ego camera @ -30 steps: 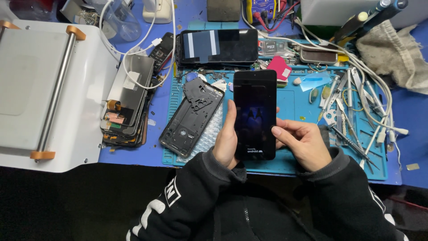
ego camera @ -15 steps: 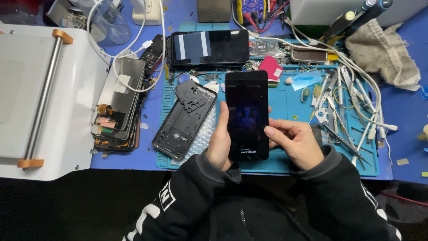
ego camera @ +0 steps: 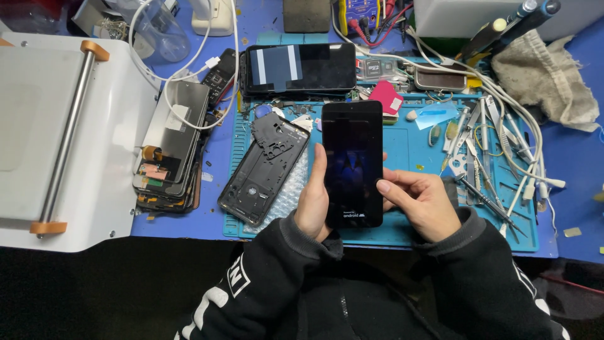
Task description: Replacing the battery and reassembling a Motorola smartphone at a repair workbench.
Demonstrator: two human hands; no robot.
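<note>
Both hands grip a black phone (ego camera: 352, 164) upright over the blue mat (ego camera: 415, 145): left hand (ego camera: 313, 198) wraps its edge, right hand (ego camera: 420, 203) thumb presses its side.

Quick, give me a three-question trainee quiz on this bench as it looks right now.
1. True or false: both hands grip the black phone.
2. What lies just left of the left hand? A) open phone frame B) grey cloth C) tweezers
3. The phone is held above the teal ____.

Key: 1 true, the right hand pinches its edge; 2 A; 3 mat.
</note>
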